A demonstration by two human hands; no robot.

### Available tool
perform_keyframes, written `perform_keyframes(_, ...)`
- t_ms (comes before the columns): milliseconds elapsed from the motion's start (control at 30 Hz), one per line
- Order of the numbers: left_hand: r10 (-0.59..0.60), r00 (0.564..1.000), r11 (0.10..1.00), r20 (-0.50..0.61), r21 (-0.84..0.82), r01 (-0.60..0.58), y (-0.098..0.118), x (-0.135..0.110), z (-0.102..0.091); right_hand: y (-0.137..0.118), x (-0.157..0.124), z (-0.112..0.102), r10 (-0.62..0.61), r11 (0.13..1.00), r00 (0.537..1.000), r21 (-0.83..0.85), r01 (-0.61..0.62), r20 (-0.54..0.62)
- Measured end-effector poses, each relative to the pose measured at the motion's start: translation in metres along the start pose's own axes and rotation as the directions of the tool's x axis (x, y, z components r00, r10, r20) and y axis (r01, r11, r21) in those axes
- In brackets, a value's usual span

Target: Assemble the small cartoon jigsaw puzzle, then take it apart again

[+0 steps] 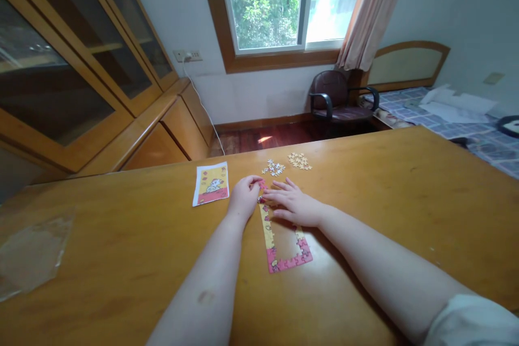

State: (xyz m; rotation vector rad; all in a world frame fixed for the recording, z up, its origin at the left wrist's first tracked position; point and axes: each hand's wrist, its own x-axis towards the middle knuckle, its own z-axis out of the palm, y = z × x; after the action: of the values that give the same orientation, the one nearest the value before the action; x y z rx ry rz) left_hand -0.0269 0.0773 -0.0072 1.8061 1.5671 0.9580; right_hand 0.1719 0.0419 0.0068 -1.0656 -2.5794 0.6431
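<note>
A partly built jigsaw frame (284, 251) in yellow and pink lies on the wooden table (121, 248), its middle bare. My left hand (243, 197) is curled, pinching what looks like a small puzzle piece at the frame's far left corner. My right hand (294, 204) lies flat with fingers stretched out over the frame's far edge, its fingertips close to the left hand. Two small heaps of loose pieces, a paler heap (273, 167) and a tan heap (299, 160), sit just beyond the hands. A reference picture card (211, 184) lies to the left.
A crumpled clear plastic sheet (30, 254) lies at the table's left. Beyond the table stand a wooden glass-door cabinet (81, 75), a dark armchair (338, 98) under the window, and a bed (454, 113) with papers at the right.
</note>
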Motion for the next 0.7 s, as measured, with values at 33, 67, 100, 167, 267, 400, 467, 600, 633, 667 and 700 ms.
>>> perform_keyframes(33,-0.004,1.000,1.000,-0.003,-0.007,0.004,0.001,0.000,0.000,-0.003,0.000,0.000,-0.007,1.000,1.000,-0.005,0.007,0.026)
perform_keyframes(67,-0.007,1.000,1.000,-0.005,-0.011,0.007,0.002,0.000,0.000,-0.005,0.000,0.000,-0.006,1.000,0.999,-0.011,0.006,0.042)
perform_keyframes(100,-0.010,1.000,1.000,-0.003,-0.012,0.010,0.003,0.000,0.000,-0.006,0.000,0.000,0.006,1.000,0.999,-0.019,-0.005,0.047)
perform_keyframes(167,-0.013,1.000,1.000,0.010,-0.006,0.013,0.003,0.000,0.000,-0.004,0.000,0.001,0.039,0.998,0.999,-0.043,-0.038,0.034)
perform_keyframes(267,-0.005,0.999,1.000,0.036,0.016,0.004,-0.002,0.000,0.000,0.002,0.000,0.002,0.064,0.994,0.998,-0.088,-0.065,-0.009)
perform_keyframes(400,-0.016,1.000,0.997,-0.023,-0.081,0.014,-0.016,0.002,-0.001,0.009,0.001,0.003,0.092,0.986,0.990,-0.130,-0.105,-0.104)
perform_keyframes(467,-0.130,0.987,0.958,-0.093,-0.269,0.101,-0.021,0.002,-0.003,0.010,0.001,0.002,0.111,0.981,0.983,-0.140,-0.131,-0.144)
perform_keyframes(600,-0.157,0.987,0.939,-0.021,-0.312,0.142,-0.022,-0.005,-0.013,0.012,0.001,0.001,0.137,0.973,0.970,-0.157,-0.170,-0.202)
perform_keyframes(633,-0.148,0.989,0.938,0.024,-0.313,0.148,-0.022,-0.010,-0.017,0.012,0.001,0.001,0.135,0.972,0.967,-0.161,-0.172,-0.216)
perform_keyframes(667,-0.133,0.989,0.944,0.059,-0.296,0.144,-0.022,-0.016,-0.021,0.011,0.001,0.001,0.129,0.972,0.965,-0.165,-0.169,-0.229)
perform_keyframes(700,-0.117,0.992,0.954,0.050,-0.273,0.127,-0.022,-0.022,-0.025,0.011,0.001,0.001,0.118,0.973,0.965,-0.168,-0.160,-0.235)
